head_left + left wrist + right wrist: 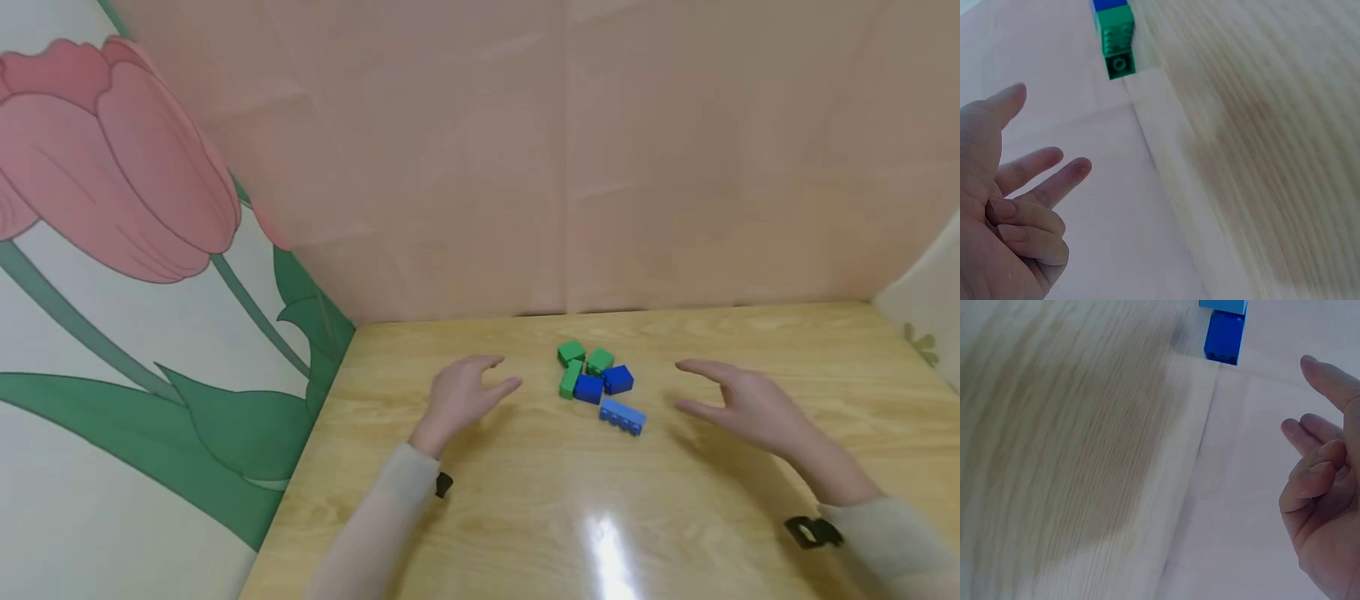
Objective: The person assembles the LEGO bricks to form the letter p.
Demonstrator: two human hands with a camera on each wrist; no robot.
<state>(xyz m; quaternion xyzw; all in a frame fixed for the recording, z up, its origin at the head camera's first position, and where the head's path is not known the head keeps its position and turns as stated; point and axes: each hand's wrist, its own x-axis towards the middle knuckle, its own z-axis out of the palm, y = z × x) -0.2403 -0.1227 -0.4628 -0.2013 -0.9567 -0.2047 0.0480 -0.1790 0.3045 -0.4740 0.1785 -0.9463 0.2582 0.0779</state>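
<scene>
Toward the back of the table lies a loose cluster of toy building bricks. It has three green bricks, among them an upper-left green brick (pixel 572 352), and two dark blue bricks, one being the right-hand dark blue brick (pixel 618 379). A longer light blue brick (pixel 622 417) lies in front, studs toward me. My left hand (pixel 462 400) is held left of the cluster, thumb and index finger apart, nothing between them. On the other side, my right hand (pixel 753 408) is held likewise, touching no brick. Both wrist views show the last two fingers more bent.
The wooden table (pixel 525 500) ends at a pink-beige cloth (pixel 562 167) behind the bricks. A wall with a painted tulip (pixel 120 158) borders the left side. Dark straps (pixel 813 532) show at both wrists.
</scene>
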